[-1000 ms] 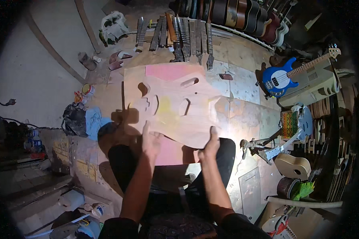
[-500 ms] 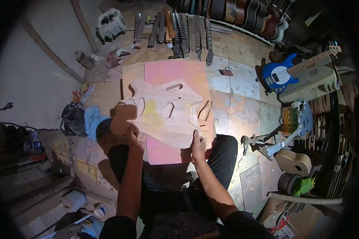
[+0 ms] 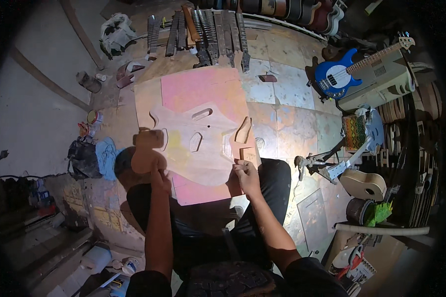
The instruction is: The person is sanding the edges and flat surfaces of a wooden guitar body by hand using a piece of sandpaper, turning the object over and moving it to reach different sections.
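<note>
A pale, unfinished wooden guitar body with routed cavities lies over a pink and tan board in front of my lap. My left hand closes on its lower left edge, partly in shadow. At its lower right edge my right hand is closed, fingers curled and knuckles up; the fingertips are partly hidden. Beside the right hand, a curved wooden piece and a small wooden block rest at the board's right side. Shadow darkens the left end of the body.
Several guitar necks lie at the back. A blue bass guitar leans at the right, above an acoustic guitar body. A blue cloth and a black bag lie at the left. A dark sanding block sits on the floor.
The guitar body sits slightly lower and turned a little relative to the board. My right hand has changed from thumb on top to curled fingers at the edge. The whole view has shifted.
</note>
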A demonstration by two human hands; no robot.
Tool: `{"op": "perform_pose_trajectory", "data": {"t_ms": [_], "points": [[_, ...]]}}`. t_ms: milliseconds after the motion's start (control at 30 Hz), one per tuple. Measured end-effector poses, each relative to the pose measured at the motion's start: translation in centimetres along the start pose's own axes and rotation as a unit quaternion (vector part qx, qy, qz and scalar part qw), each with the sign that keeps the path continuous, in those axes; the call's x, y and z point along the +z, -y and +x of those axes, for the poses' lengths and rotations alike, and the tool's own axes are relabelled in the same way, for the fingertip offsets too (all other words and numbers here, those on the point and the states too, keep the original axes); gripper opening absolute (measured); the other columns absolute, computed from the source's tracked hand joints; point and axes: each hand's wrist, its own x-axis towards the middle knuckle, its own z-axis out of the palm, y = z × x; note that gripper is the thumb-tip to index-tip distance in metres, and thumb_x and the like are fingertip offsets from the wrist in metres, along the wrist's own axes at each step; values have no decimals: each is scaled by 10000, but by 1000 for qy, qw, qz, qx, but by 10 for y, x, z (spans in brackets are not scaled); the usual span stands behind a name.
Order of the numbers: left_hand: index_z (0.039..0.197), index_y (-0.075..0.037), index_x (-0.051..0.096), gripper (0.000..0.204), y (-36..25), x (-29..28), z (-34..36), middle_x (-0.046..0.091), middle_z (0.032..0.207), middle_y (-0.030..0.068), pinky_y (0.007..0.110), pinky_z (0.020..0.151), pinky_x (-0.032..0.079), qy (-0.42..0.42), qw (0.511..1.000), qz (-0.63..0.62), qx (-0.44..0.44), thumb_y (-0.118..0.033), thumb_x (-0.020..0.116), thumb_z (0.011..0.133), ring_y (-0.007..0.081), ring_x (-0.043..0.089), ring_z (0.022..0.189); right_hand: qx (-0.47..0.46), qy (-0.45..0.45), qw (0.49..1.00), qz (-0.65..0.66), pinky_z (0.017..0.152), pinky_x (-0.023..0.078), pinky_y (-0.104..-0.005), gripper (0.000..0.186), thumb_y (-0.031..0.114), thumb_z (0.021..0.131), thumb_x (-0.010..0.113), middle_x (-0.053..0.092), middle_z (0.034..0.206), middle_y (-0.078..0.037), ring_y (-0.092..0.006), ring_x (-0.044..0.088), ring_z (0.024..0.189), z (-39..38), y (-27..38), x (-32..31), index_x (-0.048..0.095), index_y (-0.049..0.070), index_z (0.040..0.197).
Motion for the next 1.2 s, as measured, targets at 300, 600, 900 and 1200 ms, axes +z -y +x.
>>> {"op": "perform_pose_trajectory", "data": {"t_ms": [300,600,900,1200], "points": [[1383,-158,521,452,-6,1,3,597,1309,50,420,889,513,24,991,-79,-102,-354,657,998,195,600,1113,31,-22,997,59,702,533,-246,137,88,1034,588,660,932,-13,-81,608,799,6,10,-9,614,20,1151],[1431,-39,471,574,-6,74,-73,513,1437,196,495,1006,465,-45,834,476,275,-419,580,1015,343,495,1333,-2,21,993,-115,764,519,-275,177,73,998,635,695,942,-50,-115,631,826,6,1,13,628,-26,1144],[1604,-118,310,931,21,147,-46,308,1599,284,624,1134,329,0,513,731,450,-580,665,878,457,261,1500,-50,-61,992,-96,778,515,-280,138,98,1013,623,694,925,-87,-141,641,829,40,-7,10,628,-24,1078],[1573,-116,384,924,26,148,-43,292,1615,258,615,1095,381,-17,539,716,443,-574,684,828,455,353,1448,-77,7,990,-115,767,513,-299,119,69,950,692,680,866,-94,-160,633,804,28,-2,27,638,-30,990]]}}
